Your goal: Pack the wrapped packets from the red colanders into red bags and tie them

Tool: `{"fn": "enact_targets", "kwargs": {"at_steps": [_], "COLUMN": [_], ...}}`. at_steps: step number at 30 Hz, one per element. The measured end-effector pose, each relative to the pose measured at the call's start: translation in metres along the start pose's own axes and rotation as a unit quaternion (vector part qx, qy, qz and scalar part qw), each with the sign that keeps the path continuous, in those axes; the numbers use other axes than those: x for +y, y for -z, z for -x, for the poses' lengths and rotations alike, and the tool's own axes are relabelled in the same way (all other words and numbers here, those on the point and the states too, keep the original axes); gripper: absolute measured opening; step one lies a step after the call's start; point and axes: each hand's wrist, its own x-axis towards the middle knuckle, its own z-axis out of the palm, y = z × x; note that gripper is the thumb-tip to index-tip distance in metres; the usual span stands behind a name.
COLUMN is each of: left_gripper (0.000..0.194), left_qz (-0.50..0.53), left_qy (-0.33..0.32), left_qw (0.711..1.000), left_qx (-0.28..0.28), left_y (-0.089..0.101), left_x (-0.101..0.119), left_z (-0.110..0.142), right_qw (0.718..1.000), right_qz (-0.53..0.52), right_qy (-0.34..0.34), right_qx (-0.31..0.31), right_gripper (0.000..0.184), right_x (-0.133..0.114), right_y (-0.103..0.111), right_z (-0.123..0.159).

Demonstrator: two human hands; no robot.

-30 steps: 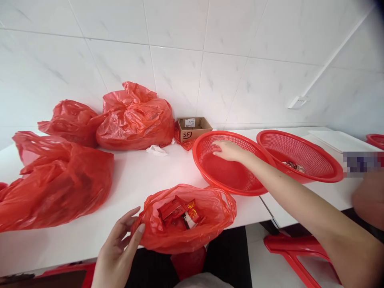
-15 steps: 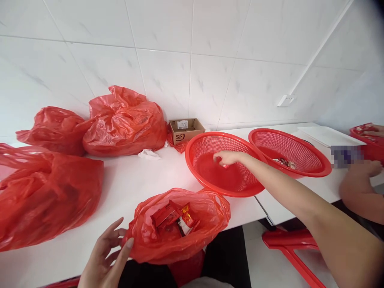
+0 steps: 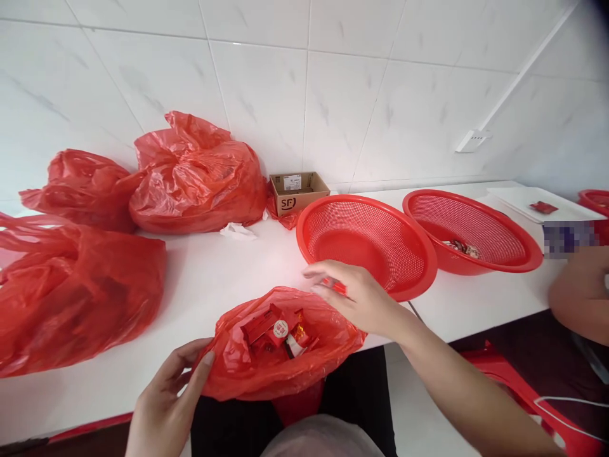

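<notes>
My left hand [image 3: 178,374] pinches the left rim of an open red plastic bag [image 3: 280,386] at the table's front edge. Inside the bag lie red wrapped packets [image 3: 259,325], a gold-and-red wrapped piece [image 3: 299,333] and a round red piece with a white label [image 3: 280,328]. Over the bag's right side hovers my right hand [image 3: 354,292], fingers apart and slightly blurred; red shows between them, and I see nothing held. Just behind it stands a red perforated basket [image 3: 364,247], with no loose pieces visible in it.
A second red basket [image 3: 476,235] holds several small wrapped pieces. Full red bags [image 3: 195,184] crowd the left side, near a small cardboard box [image 3: 299,192] and a crumpled tissue [image 3: 238,231]. At right are a white tray [image 3: 518,202] with a red packet and another person's arm [image 3: 580,285].
My right hand has come from inside the near basket back over the bag. A round white-labelled piece now shows in the bag. My left thumb has closed on the bag's rim.
</notes>
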Motion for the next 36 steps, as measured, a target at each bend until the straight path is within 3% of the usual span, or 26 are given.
{"fn": "enact_targets", "kwargs": {"at_steps": [2,5,10,13,17,21,23,26,30,33,36], "left_gripper": [0.048,0.051,0.057,0.055,0.06,0.066,0.058,0.051,0.051,0.046,0.04], "left_qz": [-0.006,-0.013,-0.019,-0.011,0.009,-0.014,-0.045,-0.056,-0.04,-0.028,0.041], "left_qy": [-0.006,-0.006,-0.001,-0.007,0.003,0.02,0.025,0.038,0.03,0.005,0.006], "left_qw": [1.0,1.0,1.0,1.0,1.0,0.999,0.998,0.997,0.998,0.999,0.998], "left_qx": [0.007,-0.009,-0.003,0.005,-0.007,-0.031,-0.036,-0.044,-0.047,-0.041,-0.05], "left_y": [0.005,0.012,0.015,0.012,0.008,0.008,0.011,0.018,0.025,0.025,0.026], "left_x": [-0.005,-0.017,-0.034,-0.035,-0.024,-0.014,-0.012,-0.015,-0.023,-0.023,-0.009], "left_z": [-0.005,-0.016,-0.034,-0.038,-0.036,-0.026,-0.021,-0.018,-0.02,-0.02,-0.021], "right_qw": [0.991,0.948,0.938,0.932,0.924,0.925,0.938,0.957,0.943,0.944,0.958], "right_qz": [0.055,0.189,0.275,0.274,0.255,0.141,0.094,0.112,0.137,0.058,-0.035], "right_qy": [-0.018,-0.054,-0.051,-0.046,-0.027,0.005,-0.01,-0.049,-0.15,-0.221,-0.205], "right_qx": [0.118,0.252,0.204,0.235,0.284,0.353,0.334,0.261,0.263,0.239,0.198], "right_gripper": [0.019,0.02,0.02,0.021,0.019,0.019,0.017,0.017,0.031,0.028,0.022], "right_x": [0.015,0.042,0.056,0.048,0.043,0.031,0.025,0.027,0.048,0.054,0.039], "right_y": [0.009,0.016,-0.014,-0.033,-0.025,-0.011,-0.012,-0.025,-0.052,-0.062,-0.052], "right_z": [0.021,0.052,0.085,0.086,0.075,0.076,0.083,0.095,0.106,0.108,0.101]}}
